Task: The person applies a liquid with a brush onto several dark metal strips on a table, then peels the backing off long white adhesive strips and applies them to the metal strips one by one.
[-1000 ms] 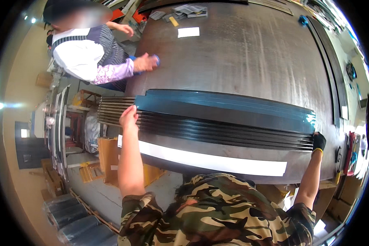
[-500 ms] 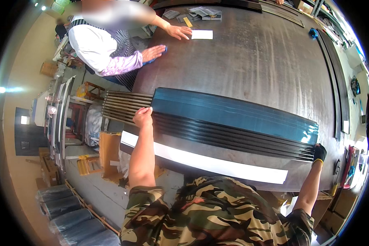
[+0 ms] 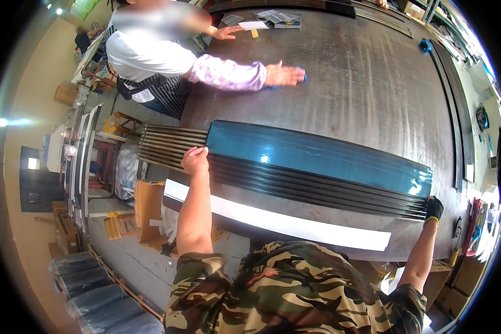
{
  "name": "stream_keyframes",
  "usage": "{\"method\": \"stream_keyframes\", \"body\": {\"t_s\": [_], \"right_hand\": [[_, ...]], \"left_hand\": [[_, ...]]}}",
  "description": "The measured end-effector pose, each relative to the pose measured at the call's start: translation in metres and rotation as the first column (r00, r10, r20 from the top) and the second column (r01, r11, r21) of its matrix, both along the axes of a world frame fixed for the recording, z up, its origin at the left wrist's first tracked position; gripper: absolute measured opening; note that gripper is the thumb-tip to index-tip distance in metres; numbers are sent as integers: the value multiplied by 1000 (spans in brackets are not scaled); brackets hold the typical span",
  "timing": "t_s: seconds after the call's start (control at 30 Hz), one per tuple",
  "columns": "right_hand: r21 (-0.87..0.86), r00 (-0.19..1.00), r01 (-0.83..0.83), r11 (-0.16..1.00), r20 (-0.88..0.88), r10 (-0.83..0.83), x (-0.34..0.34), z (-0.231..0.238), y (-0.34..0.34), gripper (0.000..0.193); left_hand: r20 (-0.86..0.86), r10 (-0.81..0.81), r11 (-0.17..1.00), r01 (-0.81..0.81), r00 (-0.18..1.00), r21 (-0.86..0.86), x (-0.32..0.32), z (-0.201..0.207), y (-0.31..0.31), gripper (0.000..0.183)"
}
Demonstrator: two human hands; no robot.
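- The stack of long strips, the upper ones covered in blue film and the lower ones black, lies across the near part of the dark counter, with bare ends jutting past its left edge.
- The left hand presses closed on the stack's left end; the gloved right hand grips the right end.
- Squaring the stack likely calls for even pressure from both ends, so that no strip buckles or slides out.
- A co-worker's hand wipes the counter well apart from the stack.
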State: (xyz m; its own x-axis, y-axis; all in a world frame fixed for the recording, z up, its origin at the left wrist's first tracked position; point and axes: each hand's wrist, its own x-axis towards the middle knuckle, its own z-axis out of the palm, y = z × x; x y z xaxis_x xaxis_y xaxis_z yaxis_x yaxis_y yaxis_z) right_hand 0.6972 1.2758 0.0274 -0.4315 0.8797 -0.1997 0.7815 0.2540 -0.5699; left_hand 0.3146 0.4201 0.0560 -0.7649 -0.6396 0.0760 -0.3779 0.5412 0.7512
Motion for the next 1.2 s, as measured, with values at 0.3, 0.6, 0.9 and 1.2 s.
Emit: {"method": "stream_keyframes", "body": {"t_s": [0.3,0.6,0.9,1.2], "right_hand": [[105,998,-65,992,-11,66,8,-21,17,22],[193,998,-35,981,59,25,29,-48,49,34],[422,752,-219,880,-501,428,-59,16,-218,43],[419,-419,-872,-254,-369,830,-197,61,-653,38]], "left_hand": [[1,-21,999,21,1000,-50,5,8,-1,18],[85,87,975,-68,993,-211,6,10,-36,20],[128,-47,974,74,991,-215,115,-1,-184,42],[42,-163,987,163,986,18,122,-28,-223,53]]}}
